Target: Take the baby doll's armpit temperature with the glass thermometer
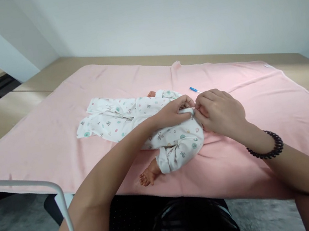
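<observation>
A doll (148, 173) lies on a pink blanket, dressed in a white baby romper (175, 151) with small coloured prints. One doll hand pokes out of the near sleeve, the other out of the far sleeve. The doll's head does not show. My left hand (172, 112) pinches the romper's collar edge between thumb and fingers. Close against it, my right hand (221, 111) is closed at the same collar, fingertips together on the cloth. What exactly lies between the right fingertips is partly hidden. The romper's legs spread flat toward the left.
The pink blanket (261, 112) covers most of a wooden table (33, 107) and hangs over its near edge. A blue-capped pen (194, 89) lies beyond my hands. A white bent tube (47, 184) stands at the lower left. Behind the table rises a white wall.
</observation>
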Tool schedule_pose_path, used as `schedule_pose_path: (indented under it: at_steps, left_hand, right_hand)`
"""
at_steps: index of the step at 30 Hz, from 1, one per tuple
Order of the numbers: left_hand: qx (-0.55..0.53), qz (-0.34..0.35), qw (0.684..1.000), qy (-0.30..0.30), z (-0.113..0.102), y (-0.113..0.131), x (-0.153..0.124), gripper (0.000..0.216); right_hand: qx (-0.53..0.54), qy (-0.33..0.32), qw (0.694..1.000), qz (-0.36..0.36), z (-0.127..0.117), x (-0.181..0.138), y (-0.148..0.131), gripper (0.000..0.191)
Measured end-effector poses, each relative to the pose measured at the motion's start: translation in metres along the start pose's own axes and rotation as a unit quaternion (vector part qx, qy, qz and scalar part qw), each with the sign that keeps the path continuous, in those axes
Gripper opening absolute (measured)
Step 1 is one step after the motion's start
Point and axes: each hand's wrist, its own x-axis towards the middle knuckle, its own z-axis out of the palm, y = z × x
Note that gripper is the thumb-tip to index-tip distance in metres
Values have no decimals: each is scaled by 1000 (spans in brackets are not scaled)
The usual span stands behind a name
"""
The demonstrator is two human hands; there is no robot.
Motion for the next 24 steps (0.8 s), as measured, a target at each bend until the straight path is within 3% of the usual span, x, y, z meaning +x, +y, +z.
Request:
schedule_pose_path:
  at_steps: [16, 20, 24]
  left_hand:
    - [99, -13, 994, 46, 2, 3, -2, 18]
    - [156, -1, 986, 55, -2, 17, -5, 8]
    - [174, -41, 982, 65, -24, 31, -14, 14]
  right_hand:
    - [-21, -26, 999, -23, -2, -2, -2, 19]
    - [-49, 18, 999, -18, 4, -4, -1, 18]
    - [-78, 116, 989, -47, 3, -6, -11, 14]
